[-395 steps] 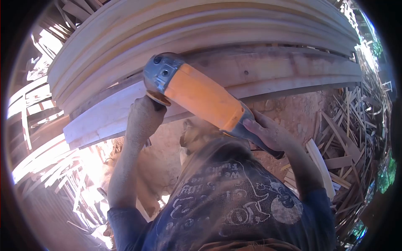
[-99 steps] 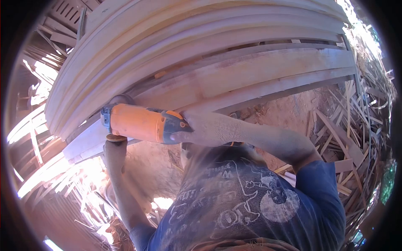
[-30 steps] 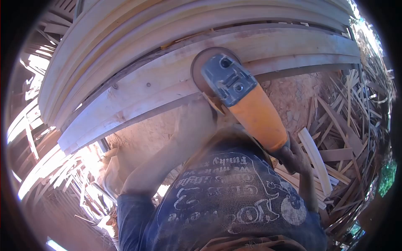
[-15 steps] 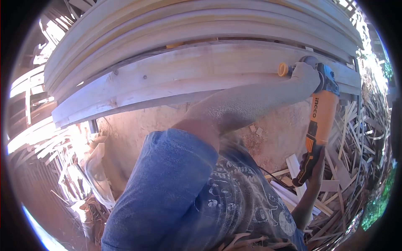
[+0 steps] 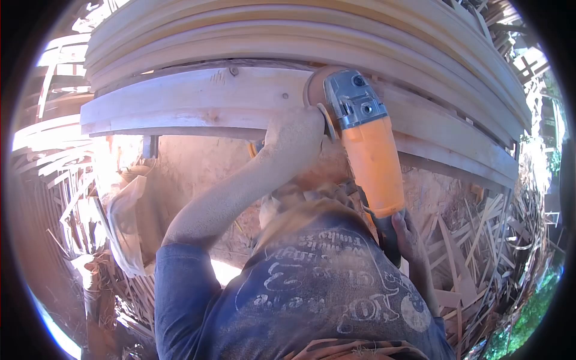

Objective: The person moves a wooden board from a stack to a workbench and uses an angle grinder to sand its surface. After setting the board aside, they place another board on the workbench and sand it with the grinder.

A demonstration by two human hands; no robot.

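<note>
An orange and grey angle grinder [image 5: 375,168] with a round disc [image 5: 313,87] at its head lies over a pale wooden plank [image 5: 180,99]. The disc appears to rest on the plank's face, partly hidden by the grinder head. My left hand [image 5: 295,133] is closed round the side handle, whose yellow end [image 5: 253,149] sticks out to the left. At the rear, my right hand [image 5: 407,234] wraps the dark grip, seen only in part. Knots show on the plank left of the disc.
Several long moulded boards [image 5: 288,30] lie stacked behind the plank. Wood offcuts [image 5: 474,246] are heaped on the ground at right, with more scraps at left near a pale sack [image 5: 129,216]. A dusty dirt floor [image 5: 198,171] lies below the plank.
The grinder has moved left along the plank, from near its right end to about the middle. Both hands have travelled with it, and the left arm is now more bent.
</note>
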